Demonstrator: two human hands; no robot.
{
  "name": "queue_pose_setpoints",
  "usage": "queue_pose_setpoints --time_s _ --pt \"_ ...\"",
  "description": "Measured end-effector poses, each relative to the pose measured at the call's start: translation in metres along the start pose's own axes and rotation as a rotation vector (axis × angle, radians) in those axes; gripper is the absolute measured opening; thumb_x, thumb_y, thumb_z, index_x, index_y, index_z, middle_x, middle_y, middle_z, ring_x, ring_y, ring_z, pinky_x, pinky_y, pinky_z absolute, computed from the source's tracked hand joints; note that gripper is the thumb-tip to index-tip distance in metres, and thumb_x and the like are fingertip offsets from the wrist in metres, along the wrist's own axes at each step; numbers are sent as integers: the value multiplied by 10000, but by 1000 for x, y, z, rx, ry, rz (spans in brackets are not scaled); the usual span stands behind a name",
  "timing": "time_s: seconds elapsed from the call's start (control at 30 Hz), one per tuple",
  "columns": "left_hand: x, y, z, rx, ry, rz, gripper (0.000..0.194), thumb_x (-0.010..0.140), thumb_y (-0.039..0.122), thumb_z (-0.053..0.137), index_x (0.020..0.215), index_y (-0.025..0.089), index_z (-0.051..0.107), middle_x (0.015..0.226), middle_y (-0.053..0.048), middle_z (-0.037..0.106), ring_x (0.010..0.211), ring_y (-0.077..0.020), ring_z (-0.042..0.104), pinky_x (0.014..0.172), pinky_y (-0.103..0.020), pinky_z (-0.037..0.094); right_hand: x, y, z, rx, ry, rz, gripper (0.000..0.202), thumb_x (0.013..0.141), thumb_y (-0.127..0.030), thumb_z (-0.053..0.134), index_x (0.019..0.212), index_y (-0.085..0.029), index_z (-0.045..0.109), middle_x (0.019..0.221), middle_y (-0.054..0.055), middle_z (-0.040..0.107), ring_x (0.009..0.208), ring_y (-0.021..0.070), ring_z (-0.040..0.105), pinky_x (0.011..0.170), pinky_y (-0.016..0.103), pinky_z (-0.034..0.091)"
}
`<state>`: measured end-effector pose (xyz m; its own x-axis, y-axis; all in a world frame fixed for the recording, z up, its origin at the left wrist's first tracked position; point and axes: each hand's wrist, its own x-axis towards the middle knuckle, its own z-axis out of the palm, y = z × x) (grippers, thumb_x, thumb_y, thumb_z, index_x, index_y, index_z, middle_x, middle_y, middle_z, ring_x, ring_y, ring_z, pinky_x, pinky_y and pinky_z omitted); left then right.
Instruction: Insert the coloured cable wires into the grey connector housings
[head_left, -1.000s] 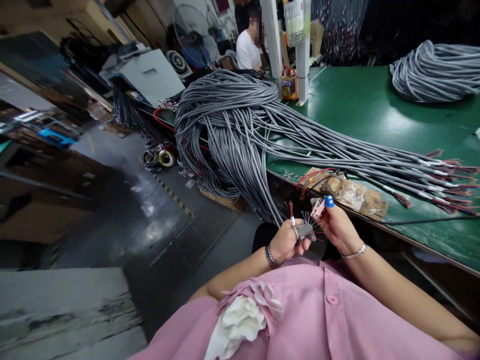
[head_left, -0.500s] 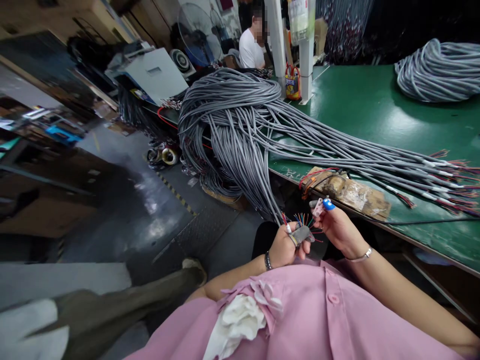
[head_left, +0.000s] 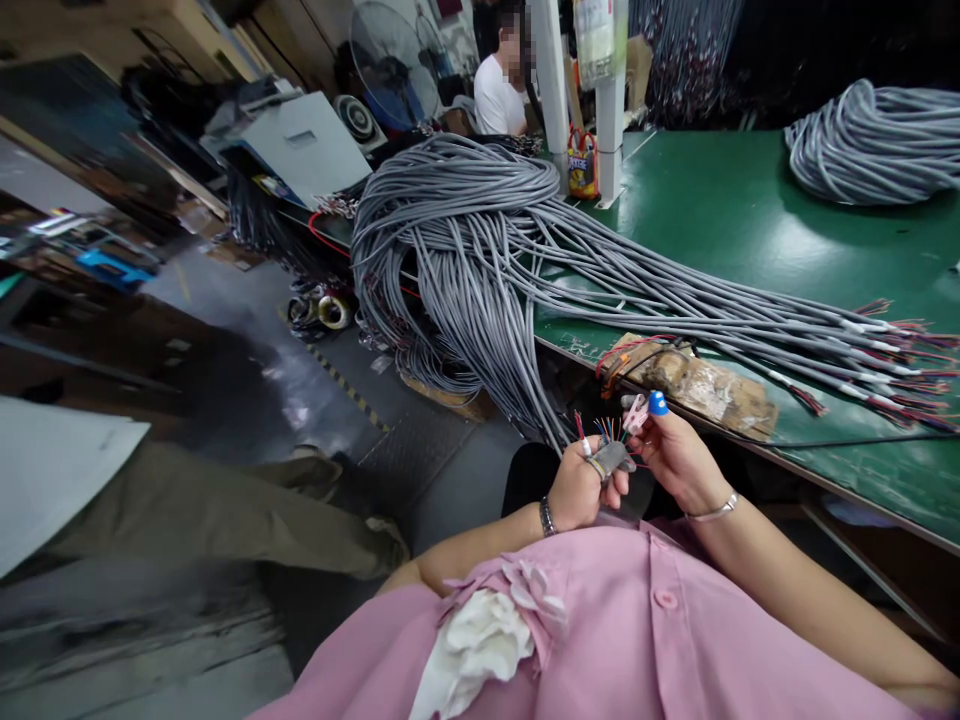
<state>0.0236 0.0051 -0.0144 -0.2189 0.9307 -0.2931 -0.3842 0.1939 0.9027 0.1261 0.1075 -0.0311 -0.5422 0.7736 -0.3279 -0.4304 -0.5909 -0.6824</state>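
My left hand (head_left: 579,486), with grey covering on its thumb, is closed round a grey cable end whose thin coloured wires (head_left: 609,430) fan out upward. A white-sleeved end with red wires (head_left: 582,436) sticks up beside its fingers. Close on the right, my right hand (head_left: 679,455) pinches a small pink tool (head_left: 636,414) at the wire tips. Blue covers the tip of one finger on that hand. Grey cables (head_left: 487,300) run from the big bundle on the table down to my left hand.
Stripped cable ends (head_left: 885,370) lie on the green table (head_left: 720,220), near a taped wooden block (head_left: 705,385) at its edge. A coil of cable (head_left: 877,145) sits back right. One person (head_left: 498,95) is behind; another's trouser legs (head_left: 247,505) show at left.
The pink tool and my left hand have come closer together, with the tool now at the coloured wires. The person's legs at the left have shifted and show more in view.
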Motion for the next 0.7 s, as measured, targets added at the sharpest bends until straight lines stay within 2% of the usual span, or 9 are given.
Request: queue_pose_setpoints --time_s 0.13,0.33,0.43,0.53,0.7 --pt "1 -2 -2 7 -4 -22 374 772 494 607 668 138 555 481 10 570 309 -67 435 327 -193 269 -1 1 1 13 -12 10 326 721 -515 715 778 -196 684 713 21 655 590 124 541 492 225 436" --pt "-8 -3 -8 -13 6 -12 367 781 476 618 665 132 567 492 1 585 311 -64 442 317 -184 266 -4 -5 0 16 -121 112 444 787 -638 554 836 -212 671 758 31 654 578 121 544 501 226 458" --pt "-12 -3 -9 -35 46 40 362 797 467 611 667 132 566 483 5 576 309 -61 429 316 -181 275 -7 -7 1 -31 -156 127 380 810 -570 576 842 -203 670 758 28 645 569 108 529 505 214 465" --pt "-11 -3 -7 -46 88 81 371 814 471 593 661 135 555 477 8 569 306 -59 424 317 -179 274 -9 -7 2 -63 -130 85 289 818 -475 623 837 -191 670 723 13 618 574 97 518 516 198 474" --pt "-5 -3 -2 -30 96 85 393 819 494 579 664 134 548 488 1 573 314 -62 436 326 -185 266 -7 -5 1 -145 -14 52 371 791 -554 614 837 -189 660 707 15 612 538 98 512 464 205 470"
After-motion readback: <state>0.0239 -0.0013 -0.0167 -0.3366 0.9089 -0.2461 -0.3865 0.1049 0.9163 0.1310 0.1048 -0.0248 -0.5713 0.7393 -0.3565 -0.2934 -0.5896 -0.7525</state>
